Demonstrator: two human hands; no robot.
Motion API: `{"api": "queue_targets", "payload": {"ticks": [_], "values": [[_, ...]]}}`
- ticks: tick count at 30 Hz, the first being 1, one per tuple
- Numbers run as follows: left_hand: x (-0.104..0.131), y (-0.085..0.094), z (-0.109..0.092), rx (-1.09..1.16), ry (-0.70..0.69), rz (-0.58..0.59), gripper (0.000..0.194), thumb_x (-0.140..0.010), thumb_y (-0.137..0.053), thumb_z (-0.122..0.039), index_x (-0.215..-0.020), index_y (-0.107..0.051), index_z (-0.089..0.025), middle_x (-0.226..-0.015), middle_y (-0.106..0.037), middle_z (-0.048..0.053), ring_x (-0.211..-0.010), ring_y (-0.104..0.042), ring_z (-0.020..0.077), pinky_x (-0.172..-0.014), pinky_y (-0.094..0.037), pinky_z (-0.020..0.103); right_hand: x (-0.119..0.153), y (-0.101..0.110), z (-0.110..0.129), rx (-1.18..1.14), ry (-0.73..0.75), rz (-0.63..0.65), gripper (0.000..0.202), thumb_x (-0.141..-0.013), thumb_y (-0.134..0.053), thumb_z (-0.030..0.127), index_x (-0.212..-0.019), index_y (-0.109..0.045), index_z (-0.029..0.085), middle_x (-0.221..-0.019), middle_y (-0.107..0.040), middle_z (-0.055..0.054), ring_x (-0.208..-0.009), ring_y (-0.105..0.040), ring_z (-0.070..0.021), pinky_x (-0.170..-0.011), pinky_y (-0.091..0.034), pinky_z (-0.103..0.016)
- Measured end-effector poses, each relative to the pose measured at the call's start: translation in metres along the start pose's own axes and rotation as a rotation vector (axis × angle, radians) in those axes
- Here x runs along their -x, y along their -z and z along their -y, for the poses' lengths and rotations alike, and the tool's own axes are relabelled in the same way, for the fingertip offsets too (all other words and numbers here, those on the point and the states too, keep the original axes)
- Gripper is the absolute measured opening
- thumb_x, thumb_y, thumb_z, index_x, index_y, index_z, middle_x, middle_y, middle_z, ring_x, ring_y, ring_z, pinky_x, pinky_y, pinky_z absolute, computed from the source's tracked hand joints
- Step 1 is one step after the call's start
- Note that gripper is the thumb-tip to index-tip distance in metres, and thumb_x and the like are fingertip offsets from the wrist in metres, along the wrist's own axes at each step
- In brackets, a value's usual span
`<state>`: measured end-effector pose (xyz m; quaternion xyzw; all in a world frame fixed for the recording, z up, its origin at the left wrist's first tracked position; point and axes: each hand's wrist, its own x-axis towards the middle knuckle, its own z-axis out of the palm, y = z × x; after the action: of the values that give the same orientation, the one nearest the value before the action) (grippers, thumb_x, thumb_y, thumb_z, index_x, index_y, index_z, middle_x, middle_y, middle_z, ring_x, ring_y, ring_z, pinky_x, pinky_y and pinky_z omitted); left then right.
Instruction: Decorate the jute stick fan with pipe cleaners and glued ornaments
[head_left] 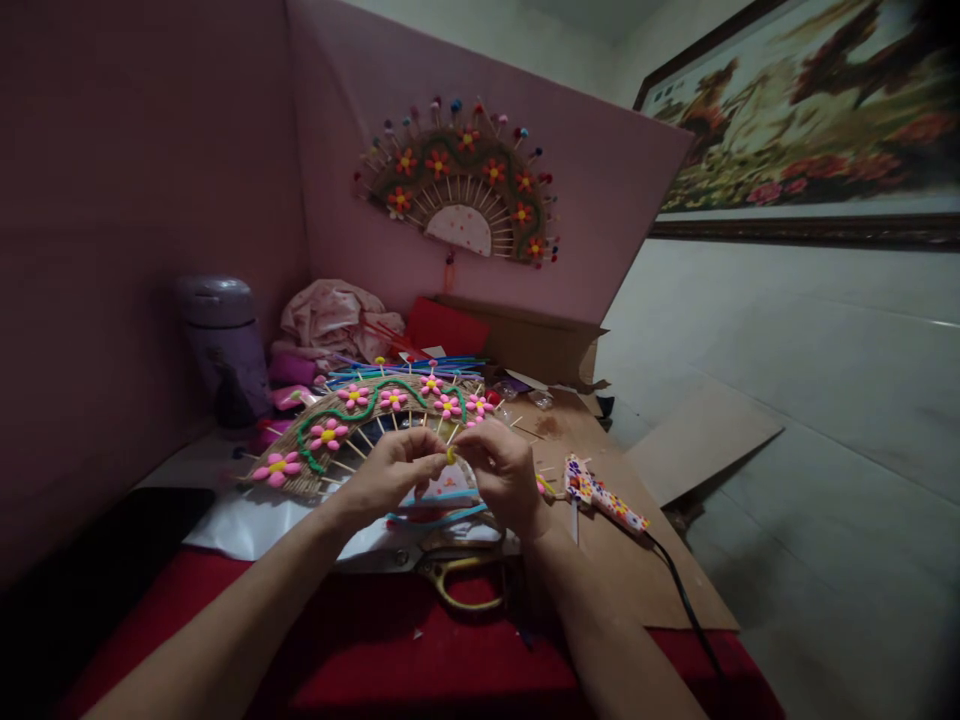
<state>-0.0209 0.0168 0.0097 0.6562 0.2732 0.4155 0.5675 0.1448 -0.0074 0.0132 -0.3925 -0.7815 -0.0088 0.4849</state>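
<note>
My left hand (401, 465) and my right hand (504, 472) meet at the middle of the view, fingertips pinched on a small yellow piece (451, 455) between them. Behind and below them lies a fan-shaped craft (334, 412) of sticks and brown cord, with pink flowers and a wavy green strip; my hands hide part of its right side. Light blue strips (442, 515) show under my hands. Nearer to me are scissors with gold handles (469, 590).
A patterned glue gun (604, 495) with a black cord lies on cardboard (637, 575) at the right. A purple flask (227, 345) stands at the left. Behind are coloured stems (420, 368), pink cloth (334, 315) and a second fan (469, 165) on the pink panel.
</note>
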Motion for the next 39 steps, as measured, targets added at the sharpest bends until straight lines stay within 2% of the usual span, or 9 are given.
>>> {"api": "queue_targets", "payload": {"ticks": [3, 6, 11, 14, 20, 25, 30, 34, 39], "values": [[0.0, -0.003, 0.003, 0.211, 0.035, -0.016, 0.021, -0.07, -0.067, -0.034, -0.073, -0.058, -0.014, -0.056, -0.049, -0.003, -0.044, -0.044, 0.006, -0.042, -0.034, 0.018, 0.001, -0.004, 0.002, -0.152, -0.124, -0.028, 0.011, -0.08, -0.052, 0.017, -0.074, -0.061, 0.018, -0.068, -0.06, 0.0, -0.063, -0.054, -0.0121, -0.06, -0.042, -0.024], [0.0, -0.008, 0.007, 0.271, 0.008, -0.112, 0.022, -0.069, -0.067, -0.034, -0.07, -0.056, -0.015, -0.055, -0.048, -0.004, -0.043, -0.041, 0.0051, -0.041, -0.034, 0.017, 0.003, -0.009, 0.004, -0.181, -0.119, -0.024, 0.012, -0.081, -0.053, 0.019, -0.073, -0.062, 0.019, -0.066, -0.06, 0.0, -0.062, -0.054, -0.0121, -0.058, -0.042, -0.024], [0.0, -0.015, 0.01, 0.144, -0.058, -0.303, 0.023, -0.07, -0.067, -0.036, -0.072, -0.057, -0.015, -0.054, -0.049, -0.005, -0.043, -0.04, 0.0047, -0.039, -0.031, 0.016, 0.006, -0.014, 0.011, -0.124, -0.144, 0.003, 0.016, -0.083, -0.051, 0.023, -0.07, -0.059, 0.018, -0.064, -0.057, 0.0, -0.061, -0.052, -0.0124, -0.057, -0.041, -0.023], [0.001, -0.016, 0.012, 0.06, -0.131, -0.343, 0.021, -0.072, -0.065, -0.035, -0.075, -0.058, -0.015, -0.058, -0.051, -0.004, -0.044, -0.043, 0.0051, -0.041, -0.034, 0.017, 0.006, -0.012, 0.013, -0.086, -0.138, 0.023, 0.015, -0.084, -0.049, 0.021, -0.073, -0.059, 0.018, -0.066, -0.058, -0.001, -0.063, -0.053, -0.0126, -0.059, -0.041, -0.023], [0.0, -0.013, 0.013, 0.017, -0.118, -0.262, 0.021, -0.075, -0.062, -0.035, -0.082, -0.061, -0.015, -0.065, -0.057, -0.001, -0.044, -0.046, 0.0061, -0.041, -0.036, 0.019, 0.004, -0.006, 0.012, -0.019, -0.111, 0.065, 0.012, -0.082, -0.048, 0.02, -0.076, -0.059, 0.018, -0.066, -0.058, -0.001, -0.061, -0.053, -0.0125, -0.058, -0.04, -0.023], [0.0, -0.017, 0.012, 0.06, -0.083, -0.324, 0.019, -0.072, -0.063, -0.033, -0.075, -0.058, -0.015, -0.058, -0.054, -0.004, -0.04, -0.045, 0.0065, -0.039, -0.035, 0.019, 0.003, -0.006, 0.012, 0.014, -0.112, 0.079, 0.014, -0.083, -0.049, 0.021, -0.072, -0.056, 0.018, -0.06, -0.053, 0.001, -0.057, -0.049, -0.0107, -0.055, -0.035, -0.022], [0.0, -0.014, 0.015, -0.178, -0.109, -0.34, 0.019, -0.076, -0.059, -0.033, -0.077, -0.062, -0.014, -0.065, -0.061, 0.0, -0.044, -0.048, 0.0071, -0.042, -0.038, 0.019, 0.001, -0.003, 0.007, 0.023, -0.12, 0.154, 0.012, -0.081, -0.05, 0.019, -0.074, -0.059, 0.017, -0.06, -0.053, 0.002, -0.055, -0.046, -0.0091, -0.055, -0.033, -0.021], [0.001, -0.006, 0.01, -0.342, -0.12, -0.225, 0.02, -0.078, -0.056, -0.033, -0.08, -0.065, -0.015, -0.068, -0.064, 0.002, -0.046, -0.051, 0.0081, -0.043, -0.04, 0.019, -0.001, 0.005, 0.002, 0.031, -0.114, 0.217, 0.011, -0.08, -0.051, 0.016, -0.075, -0.061, 0.017, -0.061, -0.055, 0.003, -0.055, -0.045, -0.0088, -0.054, -0.031, -0.021], [-0.001, 0.0, 0.0, -0.23, 0.011, -0.066, 0.026, -0.074, -0.06, -0.037, -0.076, -0.065, -0.012, -0.064, -0.063, 0.003, -0.048, -0.053, 0.0111, -0.04, -0.044, 0.021, -0.003, 0.012, -0.002, 0.004, -0.103, 0.313, 0.012, -0.078, -0.053, 0.013, -0.073, -0.062, 0.017, -0.06, -0.054, 0.002, -0.055, -0.045, -0.0086, -0.054, -0.03, -0.02]]}}
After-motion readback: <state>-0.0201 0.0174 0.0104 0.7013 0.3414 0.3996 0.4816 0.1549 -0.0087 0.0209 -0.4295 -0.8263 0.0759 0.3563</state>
